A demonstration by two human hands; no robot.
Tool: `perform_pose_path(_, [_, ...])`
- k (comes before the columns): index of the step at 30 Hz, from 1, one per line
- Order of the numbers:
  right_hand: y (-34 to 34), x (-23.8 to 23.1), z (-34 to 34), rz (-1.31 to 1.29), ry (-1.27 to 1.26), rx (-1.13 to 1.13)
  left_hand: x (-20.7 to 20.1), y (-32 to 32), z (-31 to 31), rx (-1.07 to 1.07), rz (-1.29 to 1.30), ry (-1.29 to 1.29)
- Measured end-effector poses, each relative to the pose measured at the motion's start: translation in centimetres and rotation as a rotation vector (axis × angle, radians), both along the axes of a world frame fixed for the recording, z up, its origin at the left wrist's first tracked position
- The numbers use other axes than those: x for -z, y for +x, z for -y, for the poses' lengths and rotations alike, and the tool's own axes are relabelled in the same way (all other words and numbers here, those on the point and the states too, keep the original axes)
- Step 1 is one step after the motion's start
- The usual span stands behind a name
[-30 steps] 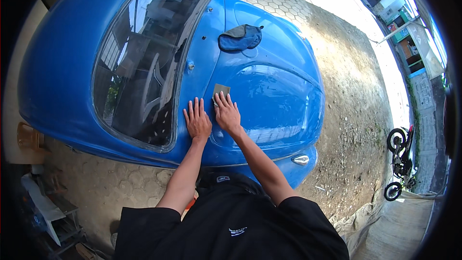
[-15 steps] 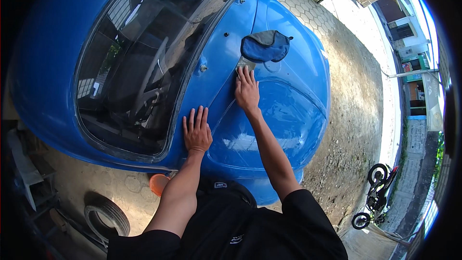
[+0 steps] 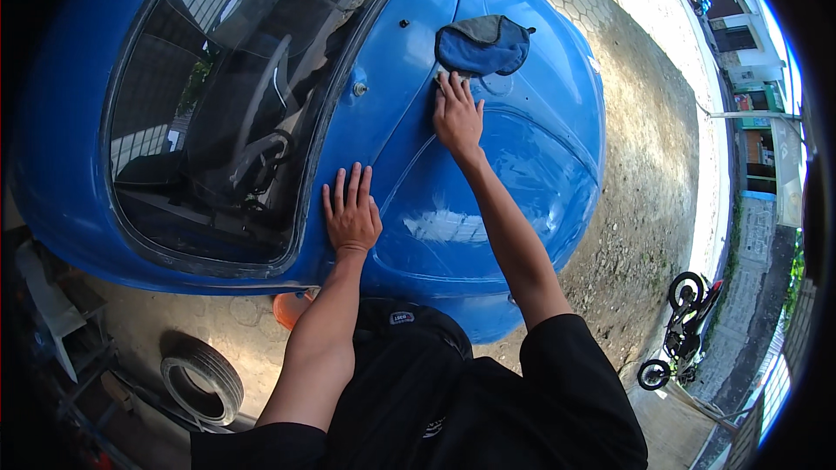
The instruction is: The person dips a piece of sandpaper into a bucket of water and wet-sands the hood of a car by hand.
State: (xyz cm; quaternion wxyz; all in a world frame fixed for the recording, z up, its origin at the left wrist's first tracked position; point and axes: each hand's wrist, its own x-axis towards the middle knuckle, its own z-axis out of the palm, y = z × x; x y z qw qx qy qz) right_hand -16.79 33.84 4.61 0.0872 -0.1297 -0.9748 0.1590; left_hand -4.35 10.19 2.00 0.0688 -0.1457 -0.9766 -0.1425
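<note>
My right hand (image 3: 459, 119) lies with fingers stretched out on the blue hood (image 3: 522, 157) of a rounded car. Its fingertips press down on a thin greyish sheet (image 3: 465, 75), mostly covered by the fingers; I cannot make out its kind for sure. Just beyond the fingertips rests a folded blue and grey cloth (image 3: 483, 45). My left hand (image 3: 352, 219) is open and flat on the blue panel beside the windshield (image 3: 226, 122), fingers spread, holding nothing. Small metal studs (image 3: 360, 89) stick up from the panel ahead of it.
A loose tire (image 3: 202, 380) lies on the ground at lower left, with an orange container (image 3: 292, 309) partly behind my left forearm. Dirt and gravel ground (image 3: 640, 183) runs along the car's right. A motorcycle (image 3: 688, 331) stands farther right, near a wall.
The whole view has shifted, so the car sits higher in it. My right fingertips have slid slightly forward, closer to the cloth, covering more of the sheet. My left hand stays put on the panel.
</note>
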Motion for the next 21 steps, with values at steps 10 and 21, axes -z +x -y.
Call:
perform_pose_path(10, [5.7, 3.0, -8.6, -0.094, -0.069, 0.392, 0.0, -0.1, -0.2, 0.0, -0.009, -0.017])
perform_pose_path(21, [7.2, 2.6, -7.4, -0.006, 0.019, 0.304, 0.0, -0.2, -0.7, 0.002, -0.062, -0.016])
